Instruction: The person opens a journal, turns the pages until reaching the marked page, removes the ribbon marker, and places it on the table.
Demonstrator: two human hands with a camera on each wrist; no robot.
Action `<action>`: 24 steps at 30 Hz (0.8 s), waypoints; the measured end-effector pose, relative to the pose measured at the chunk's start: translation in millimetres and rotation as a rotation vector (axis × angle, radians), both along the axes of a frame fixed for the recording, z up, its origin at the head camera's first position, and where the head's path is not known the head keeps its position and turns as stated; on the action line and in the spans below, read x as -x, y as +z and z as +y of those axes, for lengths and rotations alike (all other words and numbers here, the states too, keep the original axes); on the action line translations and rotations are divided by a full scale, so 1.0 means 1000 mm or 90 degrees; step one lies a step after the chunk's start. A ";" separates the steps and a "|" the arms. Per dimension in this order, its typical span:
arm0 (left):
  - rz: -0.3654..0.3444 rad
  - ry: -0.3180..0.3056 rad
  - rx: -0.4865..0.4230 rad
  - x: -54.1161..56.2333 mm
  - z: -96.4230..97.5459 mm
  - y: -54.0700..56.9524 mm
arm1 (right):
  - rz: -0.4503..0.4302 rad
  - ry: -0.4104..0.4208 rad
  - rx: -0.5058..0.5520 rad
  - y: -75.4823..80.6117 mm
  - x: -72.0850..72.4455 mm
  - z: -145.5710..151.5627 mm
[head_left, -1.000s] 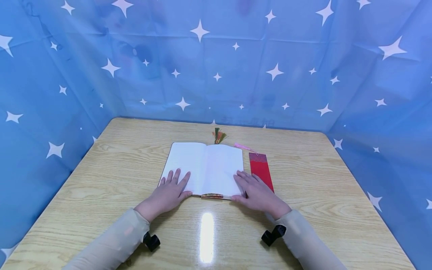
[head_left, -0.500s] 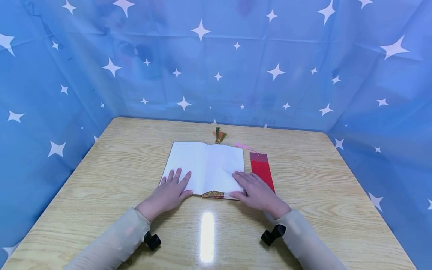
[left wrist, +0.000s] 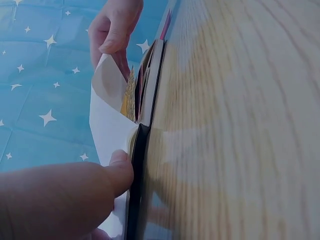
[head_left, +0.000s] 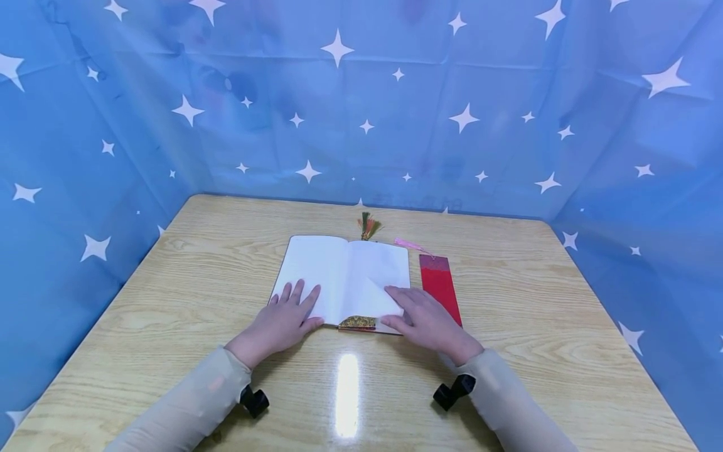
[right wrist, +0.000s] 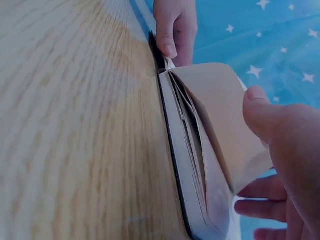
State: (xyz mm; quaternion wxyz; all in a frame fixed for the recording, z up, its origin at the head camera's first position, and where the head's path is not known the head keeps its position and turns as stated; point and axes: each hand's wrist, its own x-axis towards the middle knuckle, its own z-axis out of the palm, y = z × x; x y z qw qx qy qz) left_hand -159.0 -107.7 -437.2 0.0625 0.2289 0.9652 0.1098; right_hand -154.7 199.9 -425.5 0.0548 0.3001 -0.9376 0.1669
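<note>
An open notebook [head_left: 322, 257] with blank white pages lies on the table. My left hand [head_left: 279, 323] rests with spread fingers on its left page, the thumb along the lower edge. My right hand [head_left: 426, 320] pinches the lower right corner of a lifted page [left wrist: 107, 115] between thumb and fingers. Beneath that page, a gold patterned bookmark [head_left: 358, 322] shows at the bottom edge. A green and orange tassel [head_left: 368, 226] sticks out at the notebook's top. Right of the notebook lies a red bookmark [head_left: 439, 285], partly hidden by my right hand.
A pink tassel [head_left: 412, 243] extends from the red bookmark's top toward the notebook. The wooden table [head_left: 186, 270] has a bright light reflection near its front. A blue star-patterned curtain [head_left: 254, 138] stands behind and around the table.
My right hand has shifted slightly left, lifting and curling the right page's lower corner. More of the gold bookmark beneath shows now. My left hand has stayed in place.
</note>
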 end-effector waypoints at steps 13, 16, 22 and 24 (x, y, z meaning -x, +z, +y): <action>0.013 0.033 -0.011 0.000 0.008 0.001 | 0.010 0.008 0.002 0.006 0.002 -0.009; 0.017 0.047 -0.012 0.000 0.012 0.001 | 0.025 0.012 0.004 0.006 0.002 -0.012; 0.042 0.057 -0.020 0.000 0.021 0.003 | 0.063 0.017 0.012 0.007 0.003 -0.015; 0.051 0.055 -0.023 0.001 0.024 0.004 | 0.078 0.016 0.016 0.007 0.003 -0.016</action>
